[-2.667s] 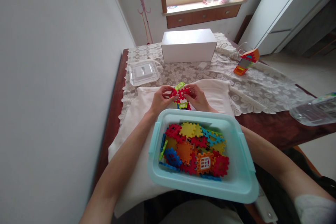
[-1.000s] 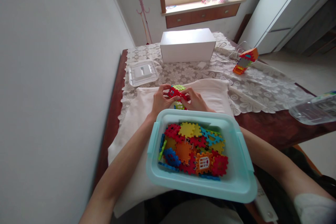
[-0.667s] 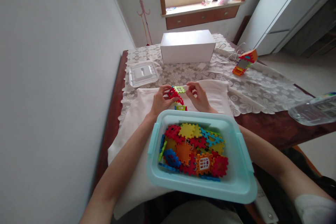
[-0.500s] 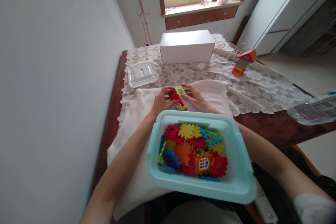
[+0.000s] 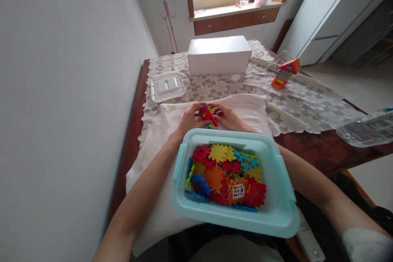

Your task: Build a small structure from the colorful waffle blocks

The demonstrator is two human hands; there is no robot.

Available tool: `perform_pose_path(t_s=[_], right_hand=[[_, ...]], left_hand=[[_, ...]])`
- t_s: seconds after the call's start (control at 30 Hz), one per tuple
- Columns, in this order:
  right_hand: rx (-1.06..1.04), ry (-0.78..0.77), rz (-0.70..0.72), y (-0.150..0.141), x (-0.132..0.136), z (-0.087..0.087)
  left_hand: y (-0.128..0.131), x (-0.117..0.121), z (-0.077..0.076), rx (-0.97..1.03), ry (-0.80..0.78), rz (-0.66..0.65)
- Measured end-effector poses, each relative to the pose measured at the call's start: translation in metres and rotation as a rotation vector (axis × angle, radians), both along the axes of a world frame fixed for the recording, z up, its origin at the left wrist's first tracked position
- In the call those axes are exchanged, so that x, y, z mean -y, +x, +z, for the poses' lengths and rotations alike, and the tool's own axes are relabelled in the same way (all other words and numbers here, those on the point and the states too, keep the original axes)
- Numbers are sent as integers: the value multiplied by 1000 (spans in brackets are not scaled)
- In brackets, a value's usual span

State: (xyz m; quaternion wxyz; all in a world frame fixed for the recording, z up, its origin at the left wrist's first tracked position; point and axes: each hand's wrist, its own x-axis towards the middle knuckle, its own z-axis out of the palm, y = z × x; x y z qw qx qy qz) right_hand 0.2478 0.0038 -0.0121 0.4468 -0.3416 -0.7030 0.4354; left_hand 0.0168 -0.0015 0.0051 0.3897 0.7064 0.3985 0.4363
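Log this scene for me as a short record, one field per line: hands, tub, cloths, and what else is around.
left hand: gripping red toothed tiles
right hand: fingers at their right side; exact grip hidden
tub: pale turquoise, nearer the camera than the hands, holding red, yellow, orange and blue toothed tiles
under the hands: white cloth
beyond: lace tablecloth with clear plastic lid on the left, white box mid-table, assembled tile model on the right
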Motion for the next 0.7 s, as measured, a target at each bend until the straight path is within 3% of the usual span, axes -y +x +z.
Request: perform_pose_path(t_s=[0.2, 0.47, 0.7], right_hand=[[-17, -60, -77, 2, -3, -6], [-94, -1, -466, 14, -25, -21], [-82, 110, -444, 8, -18, -15]], left_hand=[[-2, 0, 1, -61, 44, -78], [-7, -2, 1, -101, 152, 198], [-11, -8, -7, -210, 136, 314]])
